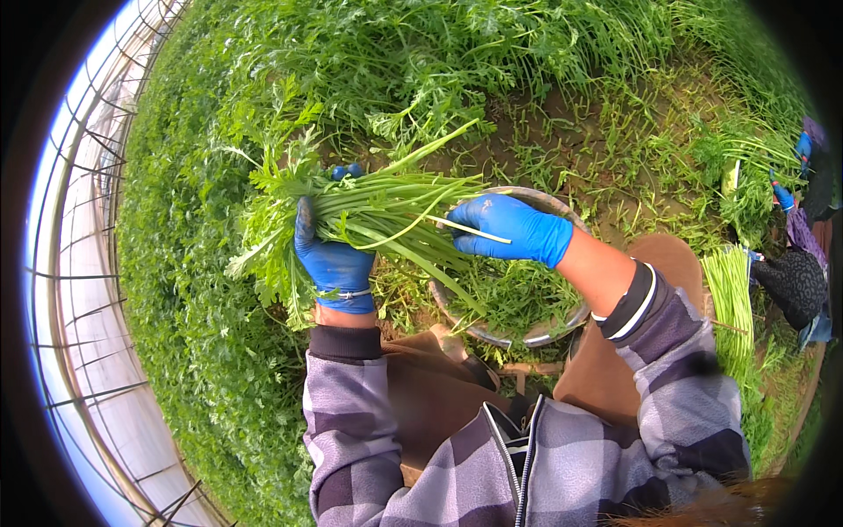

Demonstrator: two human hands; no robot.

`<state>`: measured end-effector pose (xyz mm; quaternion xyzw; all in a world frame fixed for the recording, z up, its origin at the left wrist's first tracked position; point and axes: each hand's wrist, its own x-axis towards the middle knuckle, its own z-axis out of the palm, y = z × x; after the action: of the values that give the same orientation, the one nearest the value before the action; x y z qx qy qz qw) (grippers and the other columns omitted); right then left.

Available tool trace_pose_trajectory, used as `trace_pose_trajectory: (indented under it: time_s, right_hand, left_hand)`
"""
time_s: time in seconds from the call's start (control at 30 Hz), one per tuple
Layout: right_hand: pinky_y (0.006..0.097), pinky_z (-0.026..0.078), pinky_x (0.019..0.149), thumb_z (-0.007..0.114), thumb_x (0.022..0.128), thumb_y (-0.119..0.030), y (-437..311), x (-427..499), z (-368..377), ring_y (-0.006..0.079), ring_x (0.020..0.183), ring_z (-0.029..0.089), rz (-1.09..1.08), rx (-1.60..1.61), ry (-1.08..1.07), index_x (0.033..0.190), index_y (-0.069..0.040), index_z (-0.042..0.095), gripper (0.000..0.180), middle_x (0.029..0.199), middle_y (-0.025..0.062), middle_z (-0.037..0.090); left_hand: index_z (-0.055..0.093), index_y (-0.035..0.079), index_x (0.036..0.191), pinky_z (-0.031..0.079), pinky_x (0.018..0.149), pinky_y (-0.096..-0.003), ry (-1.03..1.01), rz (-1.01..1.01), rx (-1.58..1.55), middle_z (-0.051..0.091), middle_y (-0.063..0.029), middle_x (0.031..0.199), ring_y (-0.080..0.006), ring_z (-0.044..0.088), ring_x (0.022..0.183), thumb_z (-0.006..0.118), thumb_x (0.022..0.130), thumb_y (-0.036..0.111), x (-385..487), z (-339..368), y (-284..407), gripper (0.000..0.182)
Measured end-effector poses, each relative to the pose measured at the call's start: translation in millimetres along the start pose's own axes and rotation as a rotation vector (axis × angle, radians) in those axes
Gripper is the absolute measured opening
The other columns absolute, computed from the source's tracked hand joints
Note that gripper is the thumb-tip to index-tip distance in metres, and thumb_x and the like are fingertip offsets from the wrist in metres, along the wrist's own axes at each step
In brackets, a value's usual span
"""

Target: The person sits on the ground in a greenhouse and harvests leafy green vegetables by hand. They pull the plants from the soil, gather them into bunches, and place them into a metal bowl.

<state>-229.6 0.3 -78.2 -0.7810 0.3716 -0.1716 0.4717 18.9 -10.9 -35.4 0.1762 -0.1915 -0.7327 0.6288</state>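
A loose bunch of leafy greens, looking like chrysanthemum greens, lies sideways across my left hand, with leaves left and stems right. That hand wears a dirty blue glove and wraps the bunch from below, thumb in front and fingertips showing behind. My right hand, in a cleaner blue glove, is curled at the stem ends. A pale stem passes between its fingers; the fingertips are partly hidden. Below the hands sits a round basin with cut greens inside. One long stem droops over its rim.
Dense greens grow left and ahead. Cut stubble and bare soil lie beyond the basin. At right is a bundle of stems. Another person's gloved hand is by more greens. A greenhouse wall curves along the left.
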Motion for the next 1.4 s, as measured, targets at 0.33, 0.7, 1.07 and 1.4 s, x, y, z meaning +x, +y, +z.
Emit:
trace_pose_trajectory:
  time_s: [0.33, 0.7, 1.07, 1.4]
  right_hand:
    - [0.0422, 0.054, 0.074, 0.062, 0.083, -0.025, 16.0, -32.9, -24.9, 0.0328, 0.084, 0.066, 0.15, -0.417, -0.009, 0.098, -0.011, 0.071, 0.023, 0.09, 0.0119, 0.069]
    - [0.041, 0.052, 0.079, 0.066, 0.084, -0.013, -39.9, 12.7, 18.9, 0.0356, 0.091, 0.063, -0.33, -0.169, 0.601, 0.12, -0.006, 0.059, 0.037, 0.101, 0.018, 0.062]
    - [0.0418, 0.051, 0.079, 0.068, 0.083, -0.021, -45.7, 19.4, 19.8, 0.0325, 0.088, 0.062, -0.342, -0.062, 0.669, 0.104, -0.006, 0.065, 0.026, 0.098, 0.0139, 0.063]
    - [0.0444, 0.052, 0.074, 0.064, 0.074, -0.011, -3.8, -7.0, 9.9, 0.0377, 0.081, 0.063, -0.147, -0.155, -0.108, 0.091, -0.008, 0.068, 0.018, 0.084, 0.0178, 0.065]
  left_hand:
    - [0.056, 0.004, 0.129, 0.034, 0.11, -0.0559, 0.041, 0.105, -0.033, 0.058, -0.0147, 0.129, -0.0333, 0.048, 0.127, 0.059, 0.092, 0.031, -4.1, -16.9, 33.2, 0.046]
    - [0.054, -0.001, 0.129, 0.035, 0.109, -0.0547, 0.033, -0.014, -0.074, 0.053, -0.0222, 0.132, -0.0361, 0.048, 0.125, 0.057, 0.092, 0.037, -0.7, 4.8, -13.9, 0.052]
    - [0.049, -0.006, 0.131, 0.033, 0.112, -0.0496, -0.04, -0.059, -0.091, 0.053, -0.0218, 0.133, -0.0347, 0.047, 0.129, 0.058, 0.092, 0.033, -0.4, 9.1, -28.6, 0.055]
    - [0.056, 0.002, 0.128, 0.033, 0.11, -0.0564, 0.063, 0.085, -0.04, 0.056, -0.0184, 0.131, -0.0355, 0.047, 0.128, 0.059, 0.092, 0.034, 2.7, -5.3, 3.7, 0.048]
